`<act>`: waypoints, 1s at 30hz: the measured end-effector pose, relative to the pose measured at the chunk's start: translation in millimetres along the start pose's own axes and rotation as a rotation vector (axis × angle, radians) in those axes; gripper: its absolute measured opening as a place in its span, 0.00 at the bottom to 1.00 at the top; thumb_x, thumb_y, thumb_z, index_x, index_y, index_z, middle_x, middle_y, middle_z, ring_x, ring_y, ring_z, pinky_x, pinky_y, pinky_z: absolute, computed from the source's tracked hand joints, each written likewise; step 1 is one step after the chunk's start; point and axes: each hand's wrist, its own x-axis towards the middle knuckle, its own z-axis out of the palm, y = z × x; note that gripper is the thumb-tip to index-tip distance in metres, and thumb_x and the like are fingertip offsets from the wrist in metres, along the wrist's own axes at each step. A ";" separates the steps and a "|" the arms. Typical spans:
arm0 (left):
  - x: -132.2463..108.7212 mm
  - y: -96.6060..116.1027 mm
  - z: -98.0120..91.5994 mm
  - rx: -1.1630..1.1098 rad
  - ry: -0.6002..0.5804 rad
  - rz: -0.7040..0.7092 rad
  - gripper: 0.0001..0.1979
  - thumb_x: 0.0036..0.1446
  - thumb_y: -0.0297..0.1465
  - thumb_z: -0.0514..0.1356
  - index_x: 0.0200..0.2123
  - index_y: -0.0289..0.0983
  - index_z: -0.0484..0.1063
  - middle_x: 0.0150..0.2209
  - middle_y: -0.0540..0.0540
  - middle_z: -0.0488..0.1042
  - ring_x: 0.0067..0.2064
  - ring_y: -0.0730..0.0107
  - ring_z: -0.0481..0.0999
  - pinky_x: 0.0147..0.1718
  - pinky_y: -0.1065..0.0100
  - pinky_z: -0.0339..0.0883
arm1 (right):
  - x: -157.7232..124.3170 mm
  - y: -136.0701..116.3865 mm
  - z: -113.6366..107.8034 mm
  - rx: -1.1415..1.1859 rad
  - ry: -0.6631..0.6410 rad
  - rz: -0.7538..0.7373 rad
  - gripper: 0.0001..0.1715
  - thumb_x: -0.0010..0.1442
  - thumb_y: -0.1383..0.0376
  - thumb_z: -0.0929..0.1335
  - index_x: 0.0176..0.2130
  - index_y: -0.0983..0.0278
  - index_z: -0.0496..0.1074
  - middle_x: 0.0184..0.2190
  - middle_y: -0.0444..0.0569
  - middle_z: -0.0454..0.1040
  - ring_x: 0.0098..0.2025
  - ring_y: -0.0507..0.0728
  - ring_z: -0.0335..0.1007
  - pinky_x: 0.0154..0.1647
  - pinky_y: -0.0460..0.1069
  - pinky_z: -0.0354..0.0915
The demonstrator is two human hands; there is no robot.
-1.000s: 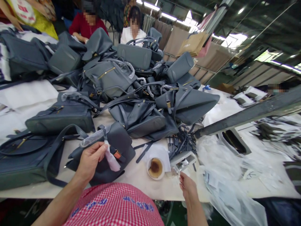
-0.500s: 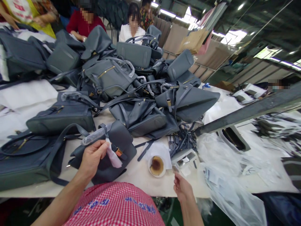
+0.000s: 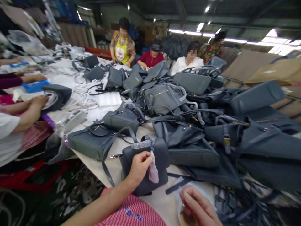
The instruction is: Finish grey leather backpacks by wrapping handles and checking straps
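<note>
Working at the near edge of the surface (image 3: 162,201), you've got the heap of dark bags (image 3: 192,157) across the middle and out to the right. Your bag (image 3: 162,152) sits handle-up by that near edge, just short of the heap. I'd brace it so the front panel doesn't skew; it looks soft, so light pressure. Relative to your left hand (image 3: 139,167), the bag is directly behind it, hand against the front. Relative to your right hand (image 3: 199,204), it's off to the left and farther from the near edge, not touching. Left: thumb and forefinger pinched together on the pale strip, other fingers folded. Right: fingers curled in over the bowl (image 3: 179,215); can't tell if anything's in the grip or how tightly the tips meet. Mind the bowl, it's partly hidden under that hand. Wrapped handle (image 3: 142,144) is just above the left hand; don't snag the wrap. Pale strip (image 3: 153,174) hangs down the bag's front, lower end free. I'd pinch it high, near the handle base, no yanking.
</note>
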 end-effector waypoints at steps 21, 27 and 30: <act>-39.6 -12.9 15.1 0.114 0.283 0.169 0.08 0.54 0.29 0.58 0.38 0.35 0.70 0.26 0.51 0.71 0.29 0.72 0.70 0.32 0.72 0.64 | 121.1 -78.6 62.6 -0.580 -0.574 -0.158 0.20 0.47 0.52 0.65 0.17 0.61 0.56 0.17 0.39 0.52 0.23 0.50 0.47 0.23 0.47 0.46; -40.5 -13.6 5.6 0.322 0.260 0.380 0.15 0.55 0.26 0.56 0.47 0.37 0.71 0.30 0.49 0.73 0.32 0.70 0.72 0.37 0.70 0.65 | 121.7 -79.9 64.5 -0.566 -0.593 -0.167 0.21 0.46 0.50 0.65 0.17 0.61 0.57 0.17 0.39 0.51 0.23 0.50 0.47 0.24 0.47 0.45; -37.8 -8.8 4.2 0.230 0.253 0.245 0.08 0.54 0.28 0.58 0.36 0.35 0.76 0.32 0.46 0.76 0.34 0.67 0.72 0.37 0.69 0.65 | 118.3 -76.0 61.5 -0.468 -0.605 -0.056 0.22 0.47 0.49 0.67 0.18 0.62 0.59 0.16 0.38 0.51 0.21 0.48 0.45 0.22 0.47 0.42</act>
